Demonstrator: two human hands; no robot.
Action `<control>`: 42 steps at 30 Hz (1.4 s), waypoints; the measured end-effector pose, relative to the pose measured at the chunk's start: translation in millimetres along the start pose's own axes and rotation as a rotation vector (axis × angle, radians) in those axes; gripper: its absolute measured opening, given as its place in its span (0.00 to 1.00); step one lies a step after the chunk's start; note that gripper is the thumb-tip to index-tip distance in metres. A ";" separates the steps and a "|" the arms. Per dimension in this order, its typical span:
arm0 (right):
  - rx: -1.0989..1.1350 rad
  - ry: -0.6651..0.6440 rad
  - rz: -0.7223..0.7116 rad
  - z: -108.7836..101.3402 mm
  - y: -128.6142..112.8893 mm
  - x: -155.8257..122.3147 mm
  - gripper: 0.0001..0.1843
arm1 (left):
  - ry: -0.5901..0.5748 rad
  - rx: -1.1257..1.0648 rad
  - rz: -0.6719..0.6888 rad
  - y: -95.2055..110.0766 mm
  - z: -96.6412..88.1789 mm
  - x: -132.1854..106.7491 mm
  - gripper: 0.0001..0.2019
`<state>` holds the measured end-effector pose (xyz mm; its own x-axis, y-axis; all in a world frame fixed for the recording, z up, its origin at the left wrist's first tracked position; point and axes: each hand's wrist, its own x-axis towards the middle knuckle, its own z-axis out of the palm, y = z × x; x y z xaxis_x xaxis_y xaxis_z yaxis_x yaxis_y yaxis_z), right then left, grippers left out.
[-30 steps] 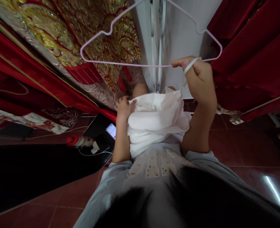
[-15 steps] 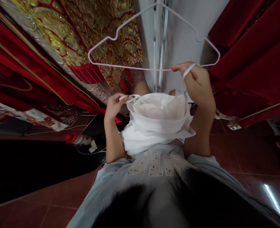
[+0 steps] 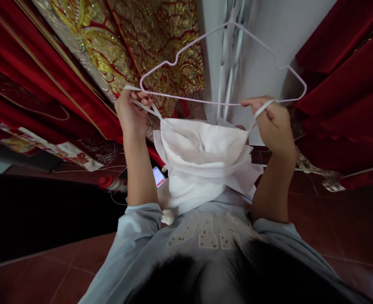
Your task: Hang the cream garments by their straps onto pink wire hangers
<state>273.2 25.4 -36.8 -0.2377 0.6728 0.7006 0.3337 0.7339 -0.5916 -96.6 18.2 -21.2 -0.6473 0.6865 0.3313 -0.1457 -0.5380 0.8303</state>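
A white layered garment with thin shoulder straps hangs open-topped in front of my body, its lower part bunched against my lap. A pale pink clothes hanger is held above it. My right hand is closed on the hanger's bottom bar near its right end, with one strap looped over it. My left hand is raised at the hanger's left end, its curled fingers inside the other strap. That strap is pulled taut from the garment's top left corner.
Red and gold sequinned garments hang at the left, and dark red ones at the right. A grey wall with metal poles stands ahead. A lit phone and a red-capped bottle are by my left arm.
My left hand has risen to the hanger's left end, drawing the left strap and the garment's top edge up and taut. My right hand still holds the hanger.
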 end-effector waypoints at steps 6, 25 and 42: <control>0.011 -0.040 0.053 1.8 -5.5 -0.2 0.23 | -0.194 0.068 0.179 34.7 0.4 -2.3 0.20; -0.043 0.012 0.071 -1.0 -8.2 4.6 0.17 | -0.555 0.735 0.357 66.1 76.8 26.0 0.22; -0.048 0.574 0.202 -56.8 68.0 26.5 0.14 | -0.142 -0.249 -0.218 16.9 75.8 -20.6 0.22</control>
<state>341.4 87.8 -35.8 0.3595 0.6308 0.6877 0.3648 0.5833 -0.7257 -29.0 32.1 20.0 -0.4734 0.8497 0.2321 -0.4582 -0.4626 0.7590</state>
